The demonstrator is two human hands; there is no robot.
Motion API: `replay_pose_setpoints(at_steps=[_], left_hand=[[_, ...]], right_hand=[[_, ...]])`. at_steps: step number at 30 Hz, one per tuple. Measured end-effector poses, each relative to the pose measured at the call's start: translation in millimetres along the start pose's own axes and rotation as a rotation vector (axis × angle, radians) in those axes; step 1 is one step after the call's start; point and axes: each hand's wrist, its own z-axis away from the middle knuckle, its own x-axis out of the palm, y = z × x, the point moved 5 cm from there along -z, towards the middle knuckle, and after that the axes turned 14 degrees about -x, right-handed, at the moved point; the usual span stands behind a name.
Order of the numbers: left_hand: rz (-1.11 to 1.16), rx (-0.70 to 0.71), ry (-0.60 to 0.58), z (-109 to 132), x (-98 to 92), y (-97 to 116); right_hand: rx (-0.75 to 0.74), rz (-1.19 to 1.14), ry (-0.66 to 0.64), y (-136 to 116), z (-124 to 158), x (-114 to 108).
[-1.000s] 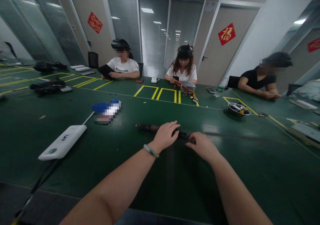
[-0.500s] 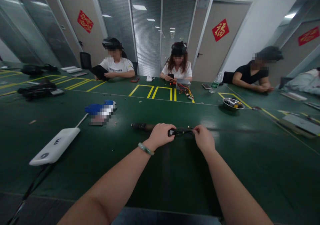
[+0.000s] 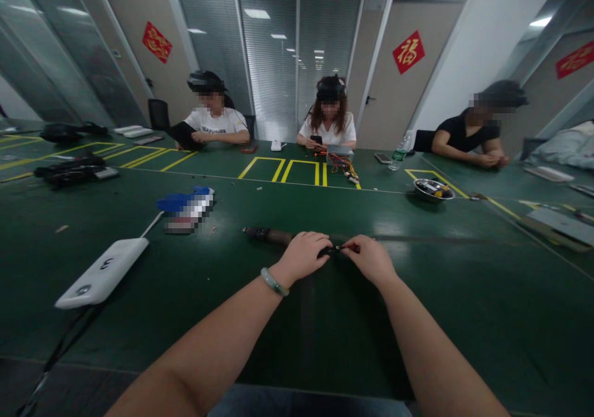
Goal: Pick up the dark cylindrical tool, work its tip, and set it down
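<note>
Brown-and-black cylindrical tool (image 3: 271, 236) on dark-green table (image 3: 487, 293), pointing 10 o'clock from left hand (image 3: 304, 255) | left: curled over it, contact partly hidden | right hand (image 3: 374, 261), at 3 o'clock: fingertips together, pinching thin dark lead (image 3: 337, 248) | step: seemingly working lead | next: likely needs left steady

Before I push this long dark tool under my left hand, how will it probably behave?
The long dark tool looks round along its barrel, so it may roll if pushed sideways. Its straight, solid-looking body will likely feel stiff. The end by your right hand is mostly hidden, so I can't say whether that part flexes.
</note>
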Motion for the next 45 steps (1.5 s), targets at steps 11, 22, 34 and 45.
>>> replay_pose_setpoints(at_steps=[11, 22, 34, 45], left_hand=[[0.051, -0.022, 0.048, -4, 2.2, -1], [0.071, -0.019, 0.075, -4, 2.8, -3], [0.055, -0.019, 0.071, -4, 1.9, -2], [0.040, -0.007, 0.077, -6, 5.1, -4]], right_hand=[[-0.153, 0.062, 0.052, -15, -4, 4], [-0.106, -0.148, 0.063, -9, -2, 11], [-0.027, -0.173, 0.068, -7, -2, 16], [-0.002, -0.152, 0.062, -5, -1, 19]])
